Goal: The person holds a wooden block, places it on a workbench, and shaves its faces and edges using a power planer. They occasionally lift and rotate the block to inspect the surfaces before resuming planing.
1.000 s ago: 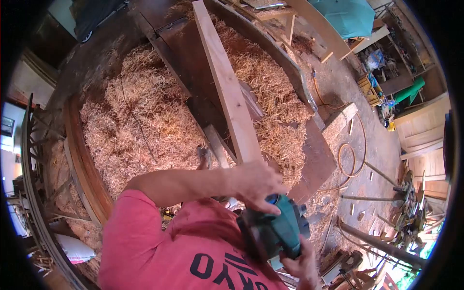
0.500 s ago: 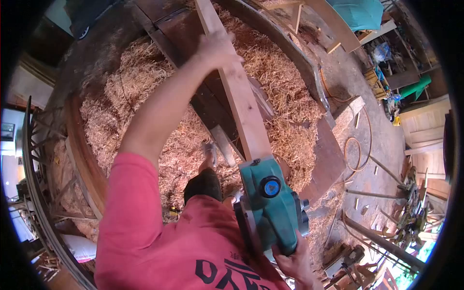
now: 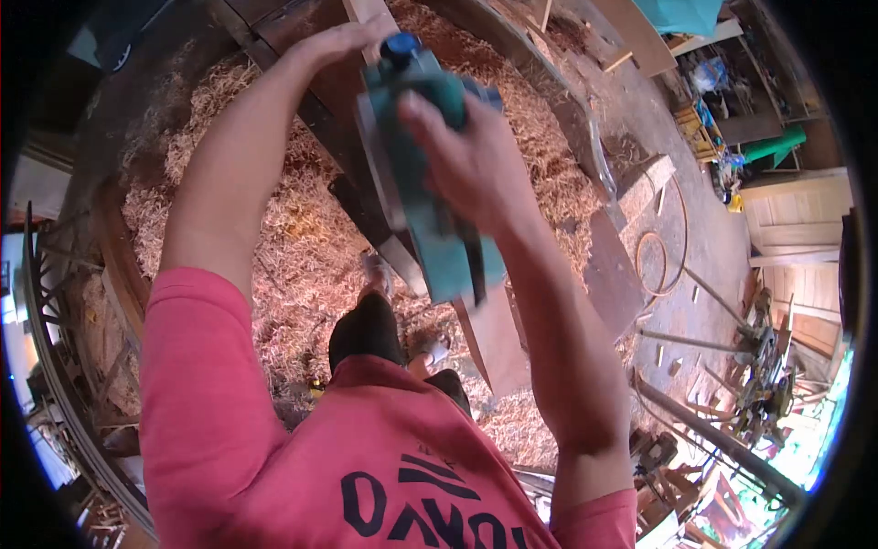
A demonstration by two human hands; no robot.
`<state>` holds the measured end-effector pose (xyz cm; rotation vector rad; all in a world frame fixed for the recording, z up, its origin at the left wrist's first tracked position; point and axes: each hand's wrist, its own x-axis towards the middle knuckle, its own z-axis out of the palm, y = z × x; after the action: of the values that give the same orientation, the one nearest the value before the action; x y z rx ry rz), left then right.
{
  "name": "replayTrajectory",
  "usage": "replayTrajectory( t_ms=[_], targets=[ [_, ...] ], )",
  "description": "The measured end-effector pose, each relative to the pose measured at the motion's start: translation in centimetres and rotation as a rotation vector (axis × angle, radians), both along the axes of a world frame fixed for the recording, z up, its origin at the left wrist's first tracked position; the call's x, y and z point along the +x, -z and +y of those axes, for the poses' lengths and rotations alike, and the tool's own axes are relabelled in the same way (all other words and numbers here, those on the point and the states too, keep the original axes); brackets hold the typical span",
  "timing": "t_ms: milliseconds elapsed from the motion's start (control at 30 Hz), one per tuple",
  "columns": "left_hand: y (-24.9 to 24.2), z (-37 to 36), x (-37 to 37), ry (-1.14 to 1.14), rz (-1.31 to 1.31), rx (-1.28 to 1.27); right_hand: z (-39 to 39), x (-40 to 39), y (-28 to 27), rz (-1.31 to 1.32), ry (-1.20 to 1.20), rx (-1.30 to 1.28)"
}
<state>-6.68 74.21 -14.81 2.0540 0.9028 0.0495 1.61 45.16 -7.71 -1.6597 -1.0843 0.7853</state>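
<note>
My right hand (image 3: pixel 476 165) is wrapped round the handle of a green electric planer (image 3: pixel 448 247) with a blue front knob. Beneath the planer, a pale wooden board (image 3: pixel 366 9) shows at its far end; the rest is mostly covered by the tool. My left hand (image 3: pixel 352 41) lies across that far part of the board, closed over it just beside the planer's front. Some left fingertips are hard to make out behind the knob. Motion blurs the planer and my right hand.
Deep wood shavings (image 3: pixel 265 229) cover the floor around my feet. A brown sheet (image 3: pixel 604 274) lies at the right, near a coiled orange cord (image 3: pixel 654 261). Metal poles (image 3: pixel 713 439) and clutter stand further right. A curved dark beam (image 3: pixel 549 82) runs along the far side.
The planer and my right hand have moved forward along the board, away from my body. My left hand has shifted further up and left.
</note>
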Motion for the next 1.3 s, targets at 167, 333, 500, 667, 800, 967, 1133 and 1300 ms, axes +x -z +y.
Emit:
replayTrajectory(
  t_ms=[167,333,500,667,800,967,1133,1300],
  targets=[
    [5.3,4.4,0.7,0.085,0.154,0.284,-2.7,0.2,-1.7,0.201,-0.002,-0.168],
    [6.3,2.0,-0.3,0.092,0.180,0.587,-19.6,-2.4,-3.5,0.301,-0.027,-0.352],
    [6.8,1.5,-0.6,0.042,0.134,0.528,-38.5,-4.8,-3.4,0.249,-0.086,-0.401],
    [7.6,0.0,-1.0,-0.096,0.040,0.518,-41.2,-6.1,-3.7,0.301,-0.007,-0.323],
    [7.8,-1.5,-1.5,-0.186,-0.225,0.007,-37.6,-6.2,-4.1,0.282,0.021,-0.361],
    [8.4,-5.5,-2.2,-0.314,-0.392,-0.310,-30.9,-4.5,-2.8,0.223,-0.040,-0.381],
    [16.0,-7.2,-2.9,-0.558,-0.830,-0.895,-15.1,-2.7,-4.4,0.181,-0.014,-0.338],
    [20.1,-6.9,-3.6,-0.582,-1.076,-1.221,5.1,0.4,-1.4,-0.103,0.033,-0.093]
  ],
)
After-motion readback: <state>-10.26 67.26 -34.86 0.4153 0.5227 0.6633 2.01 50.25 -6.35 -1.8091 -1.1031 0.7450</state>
